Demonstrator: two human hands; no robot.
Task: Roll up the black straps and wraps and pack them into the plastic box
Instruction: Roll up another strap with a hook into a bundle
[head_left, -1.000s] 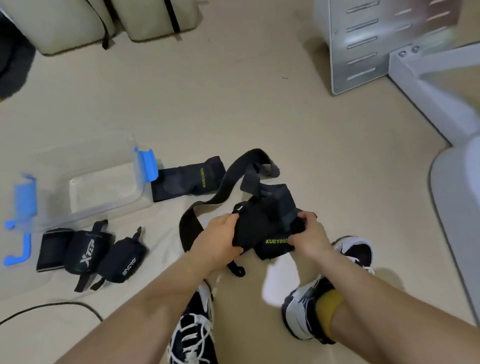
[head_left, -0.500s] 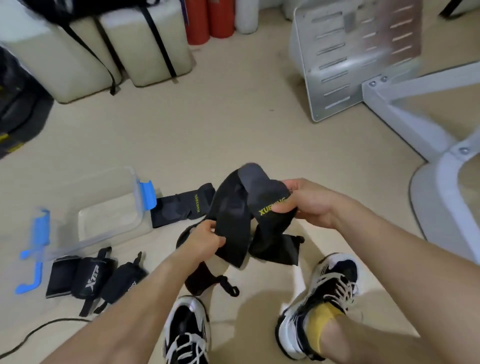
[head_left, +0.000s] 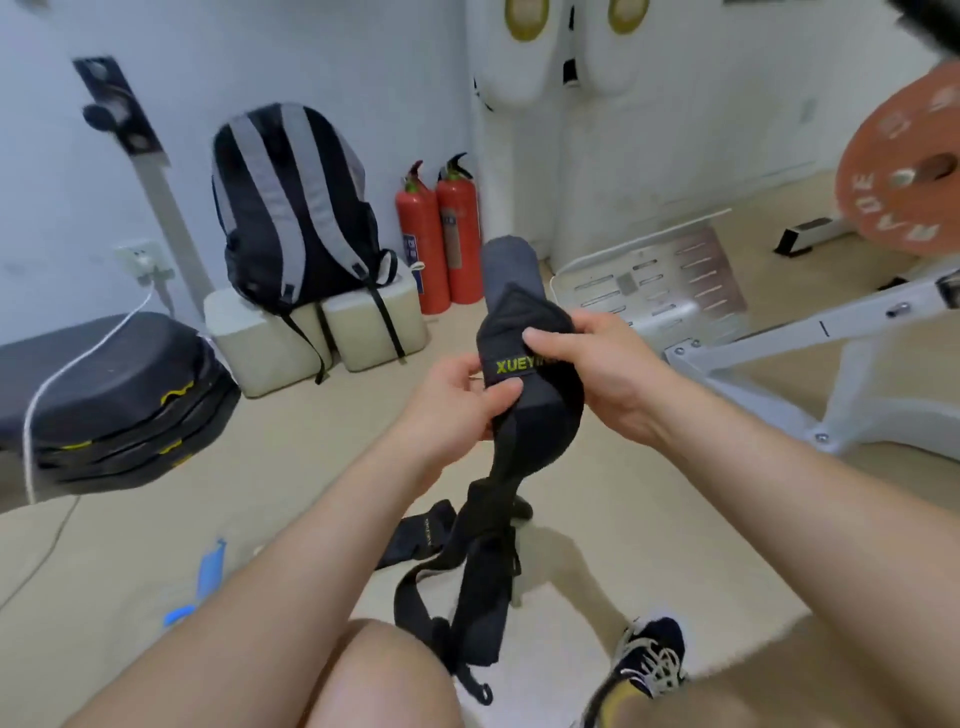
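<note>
While the person sits on the floor, a bare knee (head_left: 379, 675) fills 6 o'clock, w/ a black-and-white shoe (head_left: 649, 660) at 5. Just past the knee, the strap tail (head_left: 478, 571) of a black wrap (head_left: 535, 415) dangles toward the floor, looped & slack. At 8 a blue latch (head_left: 208, 566) pokes out beside the left forearm, prob. part of the plastic box; the box itself is hidden. A second wrap (head_left: 421, 535) lies on the floor btwn 6 & 7, beside the tail.

Dead centre, held up in the air, is the wrap's thicker head w/ yellow lettering. Left hand (head_left: 457, 405) pinches its lower edge, thumb in front, fingers curled behind. Right hand (head_left: 597, 374) curls over the top, fingers across the lettering.

Fabric looks soft, light & floppy, not fragile. The tail will likely swing & twist, so best gripped at the lettered end & rolled toward the tail.

Farther back: stacked black pads (head_left: 119, 395) at 9, a backpack (head_left: 291, 208) at 10, two red fire extinguishers (head_left: 441, 234) near 12, a weight plate (head_left: 909, 171) at 2.
</note>
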